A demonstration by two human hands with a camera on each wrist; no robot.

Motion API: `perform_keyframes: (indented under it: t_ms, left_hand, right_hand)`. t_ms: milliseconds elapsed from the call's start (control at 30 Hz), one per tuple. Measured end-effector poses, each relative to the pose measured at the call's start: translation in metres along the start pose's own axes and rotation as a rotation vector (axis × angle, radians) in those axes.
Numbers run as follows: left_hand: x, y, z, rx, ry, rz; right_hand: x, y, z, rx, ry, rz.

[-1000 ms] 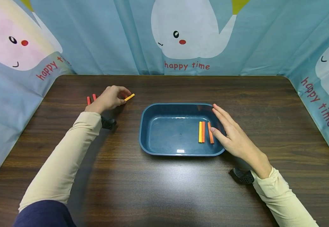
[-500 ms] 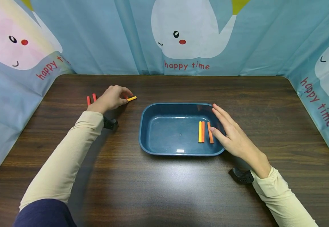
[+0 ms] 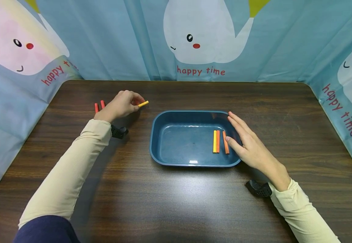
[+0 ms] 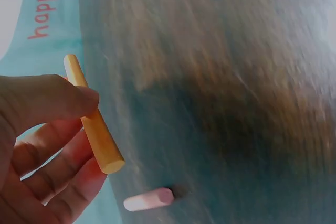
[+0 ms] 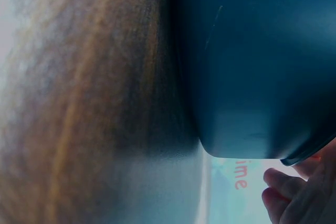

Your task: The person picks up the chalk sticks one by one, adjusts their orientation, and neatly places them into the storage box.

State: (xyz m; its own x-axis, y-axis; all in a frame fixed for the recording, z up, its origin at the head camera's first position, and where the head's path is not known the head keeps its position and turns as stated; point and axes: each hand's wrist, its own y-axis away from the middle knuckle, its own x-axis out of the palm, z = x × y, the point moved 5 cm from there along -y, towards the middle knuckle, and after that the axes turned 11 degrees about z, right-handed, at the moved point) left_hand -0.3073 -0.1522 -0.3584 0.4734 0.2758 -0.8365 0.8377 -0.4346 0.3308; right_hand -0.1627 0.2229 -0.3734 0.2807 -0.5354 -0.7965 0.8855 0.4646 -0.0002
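Observation:
My left hand (image 3: pixel 120 106) pinches a yellow-orange stick of chalk (image 4: pixel 101 137) between thumb and fingers, above the table's back left part. Behind that wrist, two red chalk sticks (image 3: pixel 96 108) show, partly hidden by the hand. One pale reddish chalk stick (image 4: pixel 149 200) lies on the table in the left wrist view. A blue tray (image 3: pixel 179 145) stands at the middle. Inside it at the right lie a yellow chalk stick (image 3: pixel 214 141), an orange one (image 3: pixel 218 141) touching it, and a slightly tilted orange one (image 3: pixel 226 143). Straight-fingered, my right hand (image 3: pixel 252 150) rests on the tray's right rim.
The dark wooden table (image 3: pixel 176 202) ends at the back against a light blue curtain (image 3: pixel 103 40) printed with whales. Black wrist cameras (image 3: pixel 258 188) sit on both wrists.
My left hand has shifted slightly right with the yellow-orange chalk, whose angle dipped flatter and then rose again. The right hand, the tray and the chalk in it stay put.

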Motion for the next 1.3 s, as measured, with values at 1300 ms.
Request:
perform_keyframes:
  t_ms: [1300]
  left_hand:
    - [-0.01,0.029,-0.081,0.06,0.197,-0.123]
  right_hand:
    - [0.0,0.001,0.0,-0.024,-0.022,-0.01]
